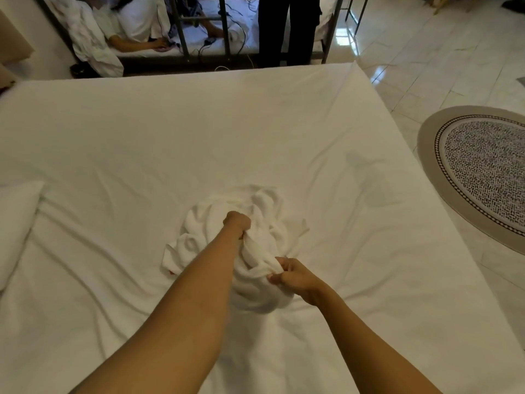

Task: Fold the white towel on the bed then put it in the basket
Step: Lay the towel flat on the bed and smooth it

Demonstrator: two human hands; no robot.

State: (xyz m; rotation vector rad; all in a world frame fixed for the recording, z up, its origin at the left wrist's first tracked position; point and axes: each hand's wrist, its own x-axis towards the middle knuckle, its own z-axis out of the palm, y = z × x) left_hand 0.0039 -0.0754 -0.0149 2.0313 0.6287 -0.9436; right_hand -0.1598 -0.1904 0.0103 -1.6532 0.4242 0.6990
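Observation:
A white towel (pixel 210 223) lies crumpled in a heap near the middle of the bed (pixel 199 132), which is covered by a wrinkled white sheet. My left hand (pixel 237 223) is closed into a fist around a bunch of the towel at the heap's centre. My right hand (pixel 294 275) pinches a fold at the heap's near right edge. Both arms reach in from the bottom of the view. No basket is in view.
A white pillow (pixel 17 223) lies at the bed's left edge. A round patterned rug (pixel 483 172) sits on the glossy tiled floor to the right. Beyond the bed stands a metal bunk frame (pixel 181 32), with one person lying on it and another person's dark legs (pixel 287 29) beside it.

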